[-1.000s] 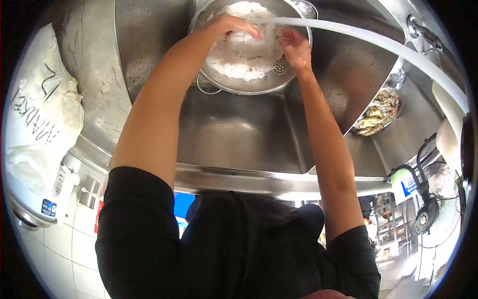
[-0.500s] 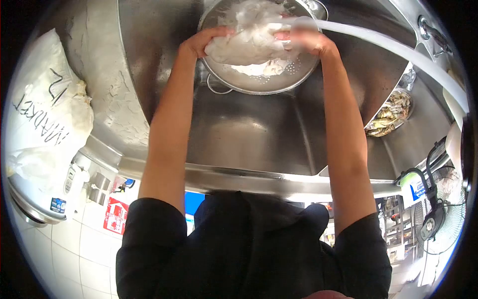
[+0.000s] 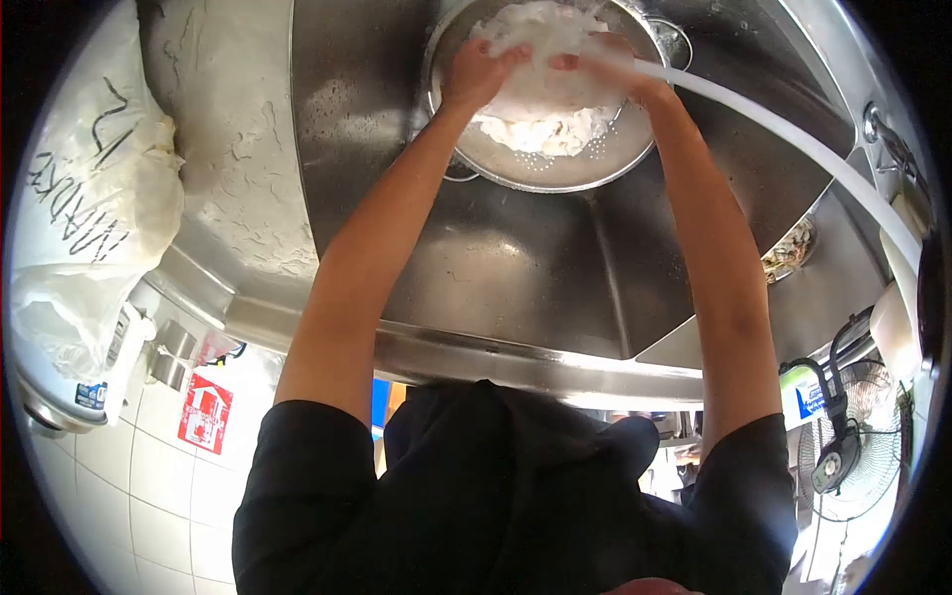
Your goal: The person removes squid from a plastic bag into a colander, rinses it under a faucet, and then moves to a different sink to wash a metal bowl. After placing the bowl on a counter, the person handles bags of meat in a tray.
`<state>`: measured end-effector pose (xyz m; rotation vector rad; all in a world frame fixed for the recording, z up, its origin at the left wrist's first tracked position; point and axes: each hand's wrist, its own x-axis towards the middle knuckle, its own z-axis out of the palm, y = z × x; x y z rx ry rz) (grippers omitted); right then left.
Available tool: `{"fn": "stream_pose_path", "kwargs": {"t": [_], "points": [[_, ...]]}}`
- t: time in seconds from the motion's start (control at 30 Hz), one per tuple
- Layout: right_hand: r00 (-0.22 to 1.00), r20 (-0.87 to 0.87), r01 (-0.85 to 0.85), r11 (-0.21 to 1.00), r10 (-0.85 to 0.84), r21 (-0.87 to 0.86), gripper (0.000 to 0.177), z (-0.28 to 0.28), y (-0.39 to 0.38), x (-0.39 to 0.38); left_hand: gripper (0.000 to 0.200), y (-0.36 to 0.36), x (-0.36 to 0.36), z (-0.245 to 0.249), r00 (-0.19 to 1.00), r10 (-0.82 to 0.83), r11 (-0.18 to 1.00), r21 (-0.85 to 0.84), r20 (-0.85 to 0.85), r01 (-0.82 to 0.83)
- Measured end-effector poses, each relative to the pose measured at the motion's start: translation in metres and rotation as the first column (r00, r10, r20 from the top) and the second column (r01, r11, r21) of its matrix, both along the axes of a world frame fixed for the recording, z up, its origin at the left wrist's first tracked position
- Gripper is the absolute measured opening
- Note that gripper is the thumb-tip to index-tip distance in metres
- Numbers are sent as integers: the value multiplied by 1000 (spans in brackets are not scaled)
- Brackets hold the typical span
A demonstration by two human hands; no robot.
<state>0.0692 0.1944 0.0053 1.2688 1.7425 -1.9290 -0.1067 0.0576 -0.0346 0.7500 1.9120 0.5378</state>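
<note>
A round metal colander (image 3: 526, 179) with small holes and loop handles sits in the sink. White pieces (image 3: 545, 135) lie in its near part, and a whitish, translucent mass (image 3: 550, 84) is above them; I cannot make out whether it is bagged. My left hand (image 3: 482, 71) is on the left side of this mass, fingers curled over it. On its other side my right hand (image 3: 625, 69) grips it, partly blurred. A white tube (image 3: 783, 119) comes in from the right and ends over the colander by my right hand.
A steel sink (image 3: 476, 278) surrounds the colander. In the right-hand basin is a container of shellfish-like pieces (image 3: 790, 250). At left, a white bag (image 3: 94, 169) with black handwriting stands beside a wet ledge (image 3: 238, 188). A fan (image 3: 853, 446) is at lower right.
My left hand has moved from the outer left side of the mass to its upper part. The mass sits lower in the colander. My view has shifted slightly.
</note>
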Motion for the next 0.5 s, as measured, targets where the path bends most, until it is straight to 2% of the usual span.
{"fn": "stream_pose_path", "kwargs": {"t": [0.03, 0.07, 0.13, 0.17, 0.2, 0.23, 0.3, 0.33, 0.4, 0.47, 0.5], "points": [[1000, 8, -5, 1000, 5, -4, 48, 4, -8, -5, 79, -1, -3, -17, 999, 30, 999, 16, -42, -29], [994, 24, 109, 994, -109, -24, 47, 8, -16, -7, 77, -4, -12, -44, 999, -35, 999, 33, -39, 36], [977, 45, 209, 977, -208, -31, 45, 4, -18, -1, 76, 0, -9, -45, 996, -85, 994, 59, -33, 87], [969, 33, 246, 969, -246, -12, 43, -6, -20, 6, 76, 5, -9, -17, 986, 32, 999, -39, 166, -26], [964, 19, 267, 964, -266, -10, 42, -5, -21, 7, 76, 6, -11, 3, 927, 163, 981, -158, 338, -115], [958, 4, 287, 958, -287, -7, 42, -5, -21, 7, 76, 1, -10, 10, 931, 164, 980, -161, 327, -117], [887, -35, 437, 862, -461, -256, 46, 19, -20, 14, 76, -8, -2, 12, 746, 313, 938, -70, 588, -338], [888, -35, 437, 863, -459, -254, 46, 25, -20, 17, 76, -5, 2, 8, 745, 313, 938, -70, 589, -339], [921, 144, 383, 909, -361, -165, 62, 32, -20, 29, 76, 2, 12, -3, 825, 258, 966, -141, 503, -216], [860, -156, 388, 821, -486, -419, 85, 9, -28, 56, 77, 14, 14, -7, 841, 205, 978, -122, 500, -166], [848, -92, 471, 823, -521, -318, 89, 17, -36, 58, 77, 22, 13, 4, 857, 155, 987, -115, 491, -112]]}}
